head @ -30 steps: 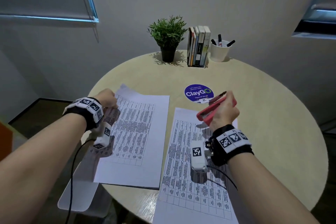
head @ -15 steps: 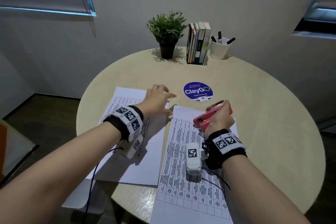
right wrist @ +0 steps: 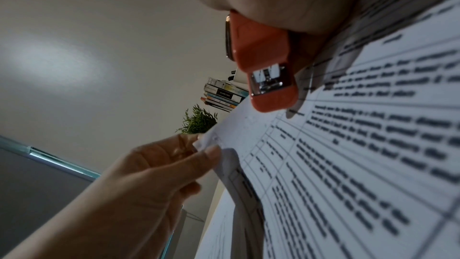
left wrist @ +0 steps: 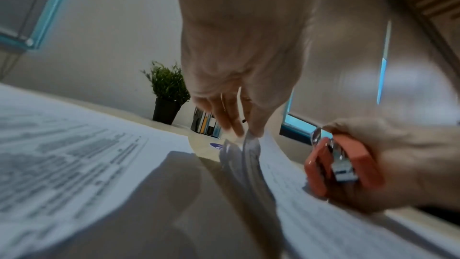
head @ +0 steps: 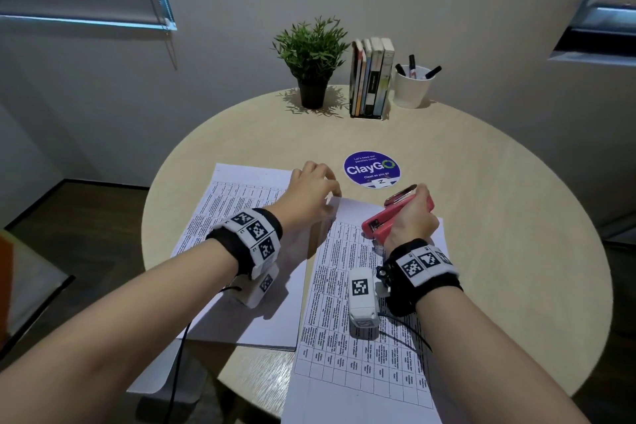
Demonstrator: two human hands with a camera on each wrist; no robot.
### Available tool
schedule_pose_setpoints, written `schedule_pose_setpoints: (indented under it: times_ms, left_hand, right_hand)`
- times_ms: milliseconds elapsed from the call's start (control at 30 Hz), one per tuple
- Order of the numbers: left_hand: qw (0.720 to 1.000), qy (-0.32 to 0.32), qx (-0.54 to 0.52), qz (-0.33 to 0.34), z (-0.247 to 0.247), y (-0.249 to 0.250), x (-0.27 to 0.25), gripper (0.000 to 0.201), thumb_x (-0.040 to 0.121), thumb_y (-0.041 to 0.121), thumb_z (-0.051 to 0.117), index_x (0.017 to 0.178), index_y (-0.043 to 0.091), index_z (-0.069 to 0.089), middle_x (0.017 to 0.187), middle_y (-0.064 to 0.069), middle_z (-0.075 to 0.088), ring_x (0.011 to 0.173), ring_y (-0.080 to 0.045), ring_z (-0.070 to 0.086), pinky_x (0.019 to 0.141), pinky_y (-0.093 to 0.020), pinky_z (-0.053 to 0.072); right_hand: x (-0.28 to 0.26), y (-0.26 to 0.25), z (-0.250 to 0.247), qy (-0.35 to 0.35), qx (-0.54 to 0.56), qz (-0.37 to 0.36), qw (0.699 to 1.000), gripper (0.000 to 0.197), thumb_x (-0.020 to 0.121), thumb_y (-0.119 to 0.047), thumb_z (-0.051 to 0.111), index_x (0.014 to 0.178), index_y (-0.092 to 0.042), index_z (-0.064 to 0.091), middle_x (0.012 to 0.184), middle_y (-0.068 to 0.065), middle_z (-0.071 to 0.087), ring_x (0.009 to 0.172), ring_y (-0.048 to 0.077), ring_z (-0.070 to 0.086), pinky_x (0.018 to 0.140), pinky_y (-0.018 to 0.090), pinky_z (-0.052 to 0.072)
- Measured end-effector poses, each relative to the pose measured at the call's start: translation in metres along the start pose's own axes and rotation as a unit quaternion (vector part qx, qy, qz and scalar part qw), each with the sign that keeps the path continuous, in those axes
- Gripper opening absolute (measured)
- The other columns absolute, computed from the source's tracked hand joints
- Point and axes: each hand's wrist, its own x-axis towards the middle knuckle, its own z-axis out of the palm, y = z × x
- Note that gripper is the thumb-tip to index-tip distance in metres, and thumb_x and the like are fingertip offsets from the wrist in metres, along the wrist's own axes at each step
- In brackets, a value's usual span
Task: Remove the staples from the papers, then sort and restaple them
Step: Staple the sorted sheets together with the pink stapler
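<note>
Left hand point(right wrist: 159, 166) has a pinch grip on the top corner of the right-hand printed white paper stack point(head: 364, 303), lifting it off the round beige surface point(head: 499, 217). Right hand point(head: 411, 222) wraps a red stapler point(head: 382, 222) just beside it.

L hand point(head: 311, 193) pinching paper corner point(right wrist: 211, 141), R hand point(head: 411, 220) gripping stapler point(head: 385, 220)

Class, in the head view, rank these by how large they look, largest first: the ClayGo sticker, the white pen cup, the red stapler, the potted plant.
1. potted plant
2. red stapler, partly hidden by the right hand
3. ClayGo sticker, close to the stapler, so unsure
4. white pen cup
</note>
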Motion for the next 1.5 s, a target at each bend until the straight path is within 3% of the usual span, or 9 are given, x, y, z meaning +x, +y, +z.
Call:
schedule_pose_setpoints:
  times_ms: [133,233,433,567,733,867,1067,1233,1500]
  left_hand:
    - [0.964,-0.020,-0.244,-0.098,-0.004,0.005,0.000,0.008,0.080,0.007,0.066,0.088,0.008,0.064,0.081,-0.005,0.064,0.076,-0.020,0.056,0.062,-0.018,0.043]
    - [0.927,-0.068,-0.320,-0.184,-0.002,0.007,-0.004,0.027,0.079,0.005,0.071,0.061,0.011,0.051,0.055,-0.001,0.048,0.049,-0.013,0.044,0.042,-0.015,0.034]
    - [0.882,-0.104,-0.383,-0.256,0.006,0.003,-0.010,0.033,0.083,0.010,0.072,0.060,0.008,0.048,0.061,-0.008,0.045,0.053,-0.019,0.046,0.049,-0.020,0.039]
    - [0.878,-0.067,-0.403,-0.250,0.006,0.005,-0.012,0.039,0.082,0.006,0.071,0.053,0.011,0.045,0.057,-0.007,0.043,0.050,-0.018,0.044,0.049,-0.023,0.039]
    - [0.891,-0.021,-0.400,-0.212,0.000,0.011,-0.015,0.024,0.078,0.002,0.071,0.060,0.000,0.055,0.057,-0.008,0.042,0.051,-0.019,0.041,0.048,-0.022,0.034]
    - [0.893,0.007,-0.411,-0.184,-0.003,0.016,-0.016,0.029,0.076,0.003,0.070,0.065,-0.017,0.052,0.058,-0.011,0.046,0.053,-0.018,0.045,0.053,-0.030,0.038]
    - [0.883,0.004,-0.438,-0.168,-0.012,0.024,-0.014,0.020,0.080,-0.001,0.069,0.065,-0.009,0.058,0.060,-0.014,0.051,0.055,-0.024,0.054,0.056,-0.039,0.050]
    - [0.863,0.003,-0.475,-0.173,-0.015,0.032,-0.016,0.012,0.079,-0.003,0.070,0.079,0.005,0.060,0.057,-0.011,0.056,0.046,-0.017,0.052,0.050,-0.024,0.043]
    - [0.859,-0.005,-0.487,-0.160,-0.022,0.039,-0.020,0.035,0.081,0.001,0.070,0.112,0.005,0.057,0.072,-0.024,0.068,0.061,-0.025,0.058,0.060,-0.034,0.046]
  right_hand:
    - [0.002,0.002,0.000,0.009,-0.014,0.002,1.000,0.044,0.083,-0.053,0.054,0.073,-0.011,0.064,0.072,0.009,0.067,0.050,0.026,0.062,0.039,0.028,0.048]
    - [0.001,0.002,0.000,0.010,-0.020,0.003,1.000,0.047,0.082,-0.055,0.054,0.076,-0.009,0.065,0.073,0.011,0.068,0.052,0.028,0.064,0.040,0.034,0.050]
    - [0.004,0.001,0.000,0.003,-0.003,0.008,1.000,0.049,0.081,-0.056,0.054,0.072,-0.009,0.064,0.069,0.009,0.066,0.050,0.027,0.062,0.047,0.037,0.053]
    - [-0.001,-0.015,0.002,-0.031,0.038,-0.008,0.999,0.049,0.086,-0.058,0.053,0.075,-0.011,0.060,0.074,0.010,0.066,0.056,0.029,0.066,0.055,0.055,0.056]
    - [-0.008,-0.047,0.020,-0.072,0.099,-0.186,0.975,0.035,0.095,-0.048,0.053,0.083,-0.015,0.055,0.077,0.004,0.065,0.065,0.018,0.066,0.065,0.033,0.058]
    - [-0.010,-0.044,0.028,-0.098,0.036,-0.259,0.960,0.033,0.097,-0.043,0.053,0.082,-0.014,0.056,0.073,0.000,0.062,0.058,0.007,0.062,0.054,0.019,0.051]
    - [-0.018,-0.031,0.038,-0.146,0.007,-0.249,0.957,0.035,0.095,-0.042,0.056,0.073,-0.014,0.055,0.069,0.003,0.061,0.055,0.012,0.063,0.057,0.027,0.056]
    - [-0.027,-0.031,0.049,-0.151,0.006,-0.262,0.953,0.038,0.093,-0.042,0.058,0.067,-0.015,0.057,0.067,0.007,0.063,0.068,0.025,0.065,0.074,0.043,0.059]
    - [-0.030,-0.034,0.051,-0.140,0.020,-0.250,0.958,0.043,0.094,-0.041,0.058,0.061,-0.013,0.054,0.050,0.002,0.059,0.043,0.015,0.058,0.049,0.026,0.049]
